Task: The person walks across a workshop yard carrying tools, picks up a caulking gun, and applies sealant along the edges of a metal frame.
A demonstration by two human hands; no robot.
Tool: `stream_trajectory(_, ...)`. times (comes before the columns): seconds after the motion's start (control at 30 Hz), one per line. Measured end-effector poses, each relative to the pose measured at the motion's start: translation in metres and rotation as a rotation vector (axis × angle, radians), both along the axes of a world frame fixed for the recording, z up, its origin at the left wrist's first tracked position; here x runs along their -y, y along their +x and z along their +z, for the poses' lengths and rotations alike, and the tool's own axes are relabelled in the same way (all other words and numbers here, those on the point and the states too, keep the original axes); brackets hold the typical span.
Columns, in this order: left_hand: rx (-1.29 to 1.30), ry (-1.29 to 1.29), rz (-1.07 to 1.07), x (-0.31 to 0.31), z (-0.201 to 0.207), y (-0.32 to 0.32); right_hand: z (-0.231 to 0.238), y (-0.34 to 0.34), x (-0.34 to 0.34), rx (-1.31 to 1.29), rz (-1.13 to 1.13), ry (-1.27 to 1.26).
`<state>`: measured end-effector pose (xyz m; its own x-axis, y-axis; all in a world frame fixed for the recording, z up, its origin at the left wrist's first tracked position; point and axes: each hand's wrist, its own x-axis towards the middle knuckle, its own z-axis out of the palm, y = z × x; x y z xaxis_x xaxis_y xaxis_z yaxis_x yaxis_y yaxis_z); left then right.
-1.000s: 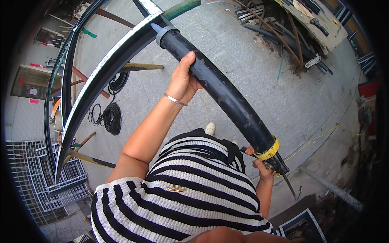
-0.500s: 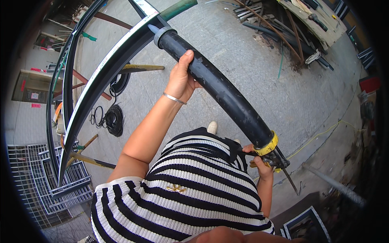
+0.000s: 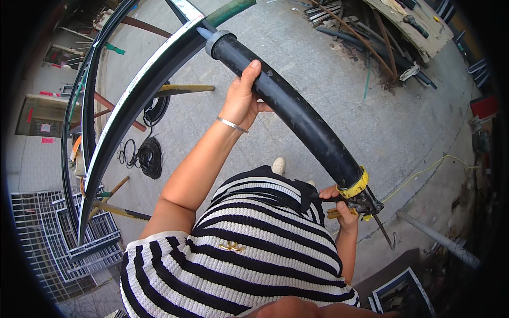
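A long black caulking gun slants across in front of me, with a grey front collar and a yellow rear ring. My left hand is wrapped around its barrel from below, thumb on top. At the rear, my right hand grips the handle and trigger area, partly hidden by the gun. A hooked metal rod sticks out behind it. The blue-grey nozzle meets the corner of a dark frame with a white upper face; the exact contact at its tip cannot be made out.
The frame rests on stands with yellow legs. Coiled black cord lies on the paving. Scrap metal strips are heaped beside a board at the far right. A pole and a small frame lie at the near right; metal grids at left.
The caulking gun and both my hands have shifted slightly to the right. Its nozzle has moved a little right and up along the frame corner. My grip on the gun looks the same.
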<state>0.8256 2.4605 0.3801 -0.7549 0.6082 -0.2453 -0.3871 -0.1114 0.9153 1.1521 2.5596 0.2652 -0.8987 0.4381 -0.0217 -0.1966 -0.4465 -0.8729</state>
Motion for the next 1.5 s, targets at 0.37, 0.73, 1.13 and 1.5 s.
stream_trajectory(0.37, -0.093, -0.117, 0.011, -0.002, -0.008, -0.001, -0.025, -0.006, 0.01, -0.071, 0.048, -0.33)
stream_trajectory(0.73, -0.14, -0.222, 0.069, -0.007, -0.016, -0.001, -0.048, -0.014, 0.015, -0.1, 0.092, -0.581)
stream_trajectory(1.13, -0.159, -0.207, 0.1, 0.003, -0.018, 0.002, -0.05, -0.013, 0.013, -0.075, 0.092, -0.495)
stream_trajectory(1.5, -0.065, -0.173, 0.02, 0.01, -0.024, -0.001, -0.047, -0.004, 0.016, -0.062, 0.051, -0.442)
